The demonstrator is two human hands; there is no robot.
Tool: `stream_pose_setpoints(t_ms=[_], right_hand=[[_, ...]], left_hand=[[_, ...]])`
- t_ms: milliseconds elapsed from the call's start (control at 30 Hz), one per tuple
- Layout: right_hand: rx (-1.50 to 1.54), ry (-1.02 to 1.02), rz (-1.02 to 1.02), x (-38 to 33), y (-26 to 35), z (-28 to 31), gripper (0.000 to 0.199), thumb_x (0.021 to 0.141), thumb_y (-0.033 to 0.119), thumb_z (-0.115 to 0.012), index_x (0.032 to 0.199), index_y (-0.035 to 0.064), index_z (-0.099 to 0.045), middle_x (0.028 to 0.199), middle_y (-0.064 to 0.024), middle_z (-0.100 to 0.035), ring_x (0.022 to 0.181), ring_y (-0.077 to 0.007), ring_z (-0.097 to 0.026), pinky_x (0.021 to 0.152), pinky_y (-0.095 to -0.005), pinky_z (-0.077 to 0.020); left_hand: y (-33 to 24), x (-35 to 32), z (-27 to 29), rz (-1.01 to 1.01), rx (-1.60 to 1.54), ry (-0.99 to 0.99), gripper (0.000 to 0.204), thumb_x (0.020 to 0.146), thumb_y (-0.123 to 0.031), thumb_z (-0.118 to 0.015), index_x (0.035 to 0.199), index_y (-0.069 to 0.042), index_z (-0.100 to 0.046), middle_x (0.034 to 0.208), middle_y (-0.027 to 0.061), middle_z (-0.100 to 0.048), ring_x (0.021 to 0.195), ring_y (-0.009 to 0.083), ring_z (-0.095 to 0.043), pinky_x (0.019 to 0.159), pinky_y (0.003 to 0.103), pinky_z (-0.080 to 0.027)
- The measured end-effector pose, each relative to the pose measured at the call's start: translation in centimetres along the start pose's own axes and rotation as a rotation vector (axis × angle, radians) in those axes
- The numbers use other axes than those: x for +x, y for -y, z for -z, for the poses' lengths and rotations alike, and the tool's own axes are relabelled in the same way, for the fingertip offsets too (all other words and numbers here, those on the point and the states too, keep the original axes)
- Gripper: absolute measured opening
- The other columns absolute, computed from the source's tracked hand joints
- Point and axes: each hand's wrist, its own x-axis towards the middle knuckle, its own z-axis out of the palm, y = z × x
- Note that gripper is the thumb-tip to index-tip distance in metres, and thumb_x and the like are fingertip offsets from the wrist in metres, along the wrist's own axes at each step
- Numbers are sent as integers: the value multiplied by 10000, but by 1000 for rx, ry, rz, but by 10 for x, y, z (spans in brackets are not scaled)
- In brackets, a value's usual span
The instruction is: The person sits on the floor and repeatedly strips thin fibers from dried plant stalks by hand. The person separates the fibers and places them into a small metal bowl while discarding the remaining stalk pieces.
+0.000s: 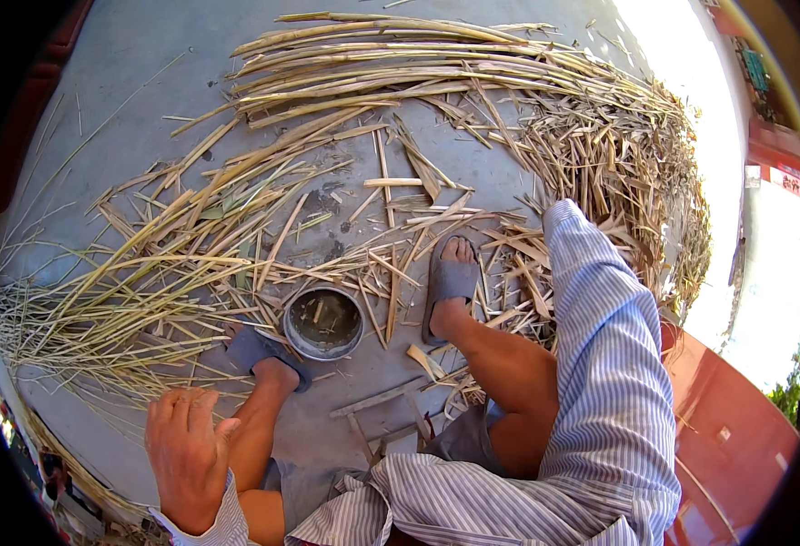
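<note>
Loosely, the fingers of the left hand are bent but unclosed; those of the right hand are hidden beyond the striped sleeve, so their state cannot be told. Beside that cuff, dry stalks are heaped, brown, flat and leafy. Farther off, long straw-yellow canes are laid roughly alongside one another.

On the floor, clockwise around a basin: cut stalks at twelve o'clock; heaped dry leaves at two, beyond the right sandal; left hand between seven and eight; left sandal just beside at eight; loose stems at nine.
</note>
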Motion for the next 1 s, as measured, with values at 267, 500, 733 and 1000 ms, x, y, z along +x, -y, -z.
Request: stream_pose_setpoints(t_ms=[267,500,733,1000], right_hand=[[850,-887,98,-34,51,171,485,852,258,-598,1313,117,-547,1169,-221,-649,1097,-382,-620,940,-454,-492],[865,-968,53,-25,89,231,498,853,193,-540,1342,96,-523,1242,-247,-603,1145,-408,-582,976,-463,-452],[1122,-1214,-72,-62,70,196,360,913,355,-551,1161,118,-660,1045,-201,-699,1011,-371,-662,883,-436,-510],[2903,-887,297,-179,18,177,211,885,58,-692,1062,-6,-595,937,-120,-675,849,-214,-678,698,-280,-568]], left_hand=[[-2,16,-1,-80,8,0,372,709,-118,-723,1026,40,-609,987,169,-629,939,351,-565,810,448,-429],[-5,14,-1,-22,-19,41,351,754,-135,-692,1041,43,-596,1025,186,-616,960,380,-543,836,458,-424],[-9,-6,1,-24,5,-43,345,757,-146,-691,1039,31,-597,1004,174,-614,962,363,-546,834,445,-418],[-26,2,2,-354,218,-586,311,765,-154,-739,1024,-26,-624,1020,90,-645,929,276,-589,790,400,-425]])
